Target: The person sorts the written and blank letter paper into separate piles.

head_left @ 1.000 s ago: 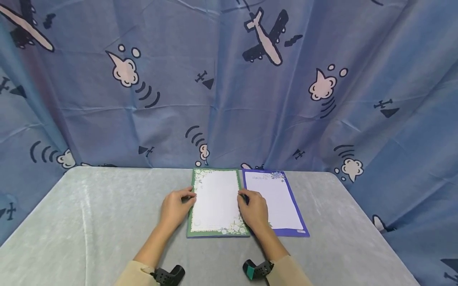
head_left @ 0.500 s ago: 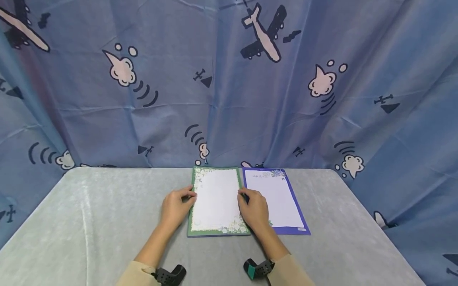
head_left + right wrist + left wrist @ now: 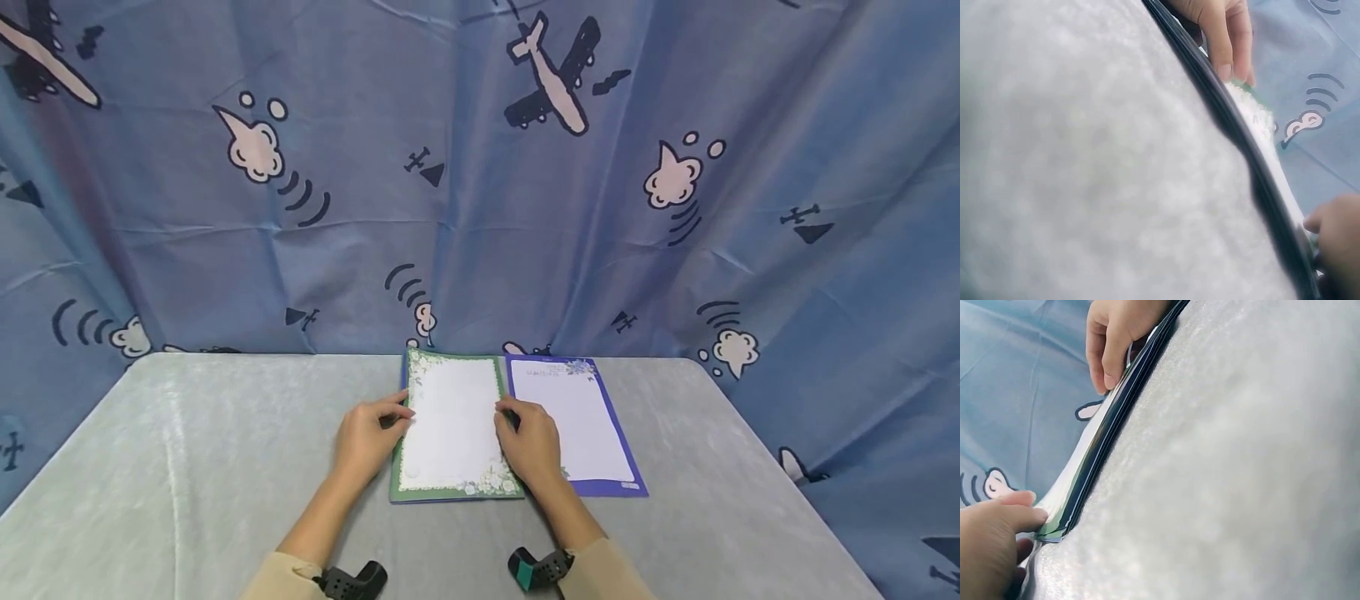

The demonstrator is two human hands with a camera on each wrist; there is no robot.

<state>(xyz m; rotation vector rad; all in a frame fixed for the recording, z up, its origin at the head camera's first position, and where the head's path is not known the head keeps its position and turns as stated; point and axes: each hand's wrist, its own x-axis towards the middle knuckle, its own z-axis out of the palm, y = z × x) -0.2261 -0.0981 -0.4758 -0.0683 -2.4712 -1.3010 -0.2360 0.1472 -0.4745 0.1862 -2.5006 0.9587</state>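
A stack of sheets (image 3: 453, 425), with a white, green-bordered flowered sheet on top, lies at the middle of the table. My left hand (image 3: 367, 437) pinches its left edge, thumb on top. My right hand (image 3: 531, 442) holds the right edge with thumb and fingers. From the left wrist view, the stack (image 3: 1094, 465) shows as many thin layers, my left hand (image 3: 988, 544) at its near corner. In the right wrist view its layered edge (image 3: 1254, 162) looks wavy, and my right hand (image 3: 1338, 240) is blurred. A strip of blue shows past the top sheet's upper left side.
A purple-bordered sheet (image 3: 577, 425) with faint writing near its top lies just right of the stack, partly behind my right hand. Pale cloth covers the table (image 3: 225, 450). A blue curtain (image 3: 360, 192) with printed airplanes hangs behind the far edge.
The green-bordered top sheet has shifted slightly at its upper left, and a blue strip shows beside it now. Both hands stay at the stack's sides. The head view has tilted slightly.
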